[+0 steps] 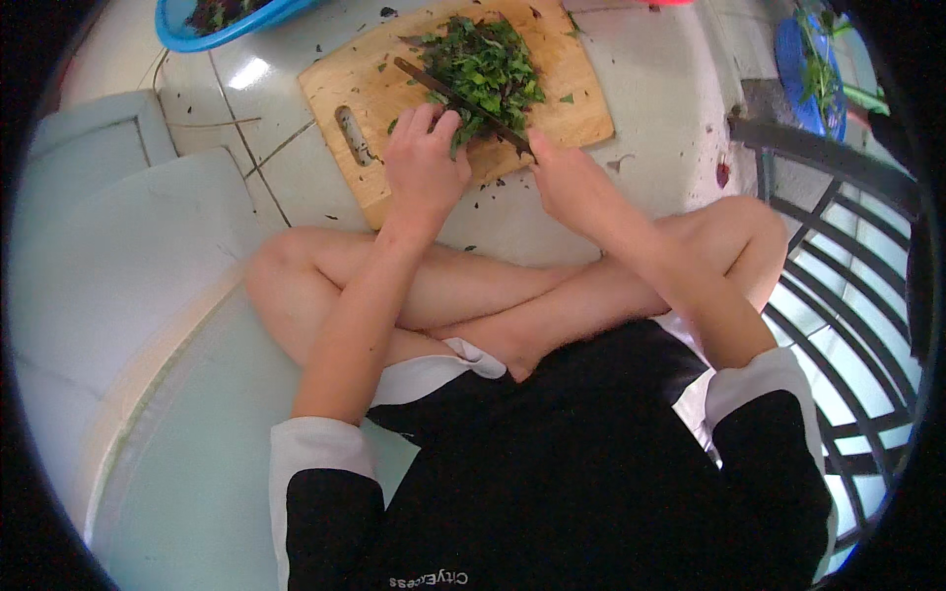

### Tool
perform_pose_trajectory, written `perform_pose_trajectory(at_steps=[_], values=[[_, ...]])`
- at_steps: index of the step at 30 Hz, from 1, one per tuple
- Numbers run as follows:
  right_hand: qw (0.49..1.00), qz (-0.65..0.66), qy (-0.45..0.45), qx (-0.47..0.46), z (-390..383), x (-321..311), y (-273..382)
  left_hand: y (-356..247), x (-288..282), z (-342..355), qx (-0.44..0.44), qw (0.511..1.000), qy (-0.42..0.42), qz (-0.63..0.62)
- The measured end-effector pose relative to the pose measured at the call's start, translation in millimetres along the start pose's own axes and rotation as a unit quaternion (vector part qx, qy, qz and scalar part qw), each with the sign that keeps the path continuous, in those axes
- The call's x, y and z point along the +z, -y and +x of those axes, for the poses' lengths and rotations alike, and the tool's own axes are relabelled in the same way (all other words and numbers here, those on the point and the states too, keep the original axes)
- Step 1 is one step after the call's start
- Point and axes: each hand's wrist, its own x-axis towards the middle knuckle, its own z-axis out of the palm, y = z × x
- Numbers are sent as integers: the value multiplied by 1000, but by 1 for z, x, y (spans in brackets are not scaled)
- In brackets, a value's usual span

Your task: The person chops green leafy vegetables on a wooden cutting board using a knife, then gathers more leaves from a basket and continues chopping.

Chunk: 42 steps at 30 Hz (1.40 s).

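Observation:
A wooden cutting board (581, 108) with a slot handle lies tilted on the tiled floor beyond my crossed legs. Chopped leafy greens (488, 64), green with some dark purple, are heaped on it. My right hand (572, 187) is closed round the handle end of a dark-bladed knife (448, 94), whose blade slants to the far left across the near side of the heap. With fingers curled, my left hand (426, 158) presses on leaves at the heap's near left edge, close to the blade. Its fingertips are partly hidden.
A blue basin (182, 41) holding dark leaves stands at the far left. On the right, a black metal railing (838, 163) runs beside me, and a blue basket (791, 59) with green stalks sits beyond it. Leaf scraps dot the floor tiles (232, 79). Pale steps (148, 217) rise at left.

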Motion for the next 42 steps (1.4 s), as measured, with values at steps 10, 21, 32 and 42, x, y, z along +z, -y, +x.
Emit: perform_pose_trajectory(at_steps=[10, 21, 32, 42], values=[[998, 11, -30, -61, 0, -32, 1, -6, 0, -2, -40, 999, 0, -13], [984, 175, -31, 6, -27, -35, -17, -7, -2, -7, -29, 998, -41, -39], [991, 134, -10, -3, -17, -22, -11, -5, -4, -4, -52, 998, -14, -45], [991, 134, -14, -4, -17, -19, -3, -21, -12, 2, -20, 998, -53, -33]])
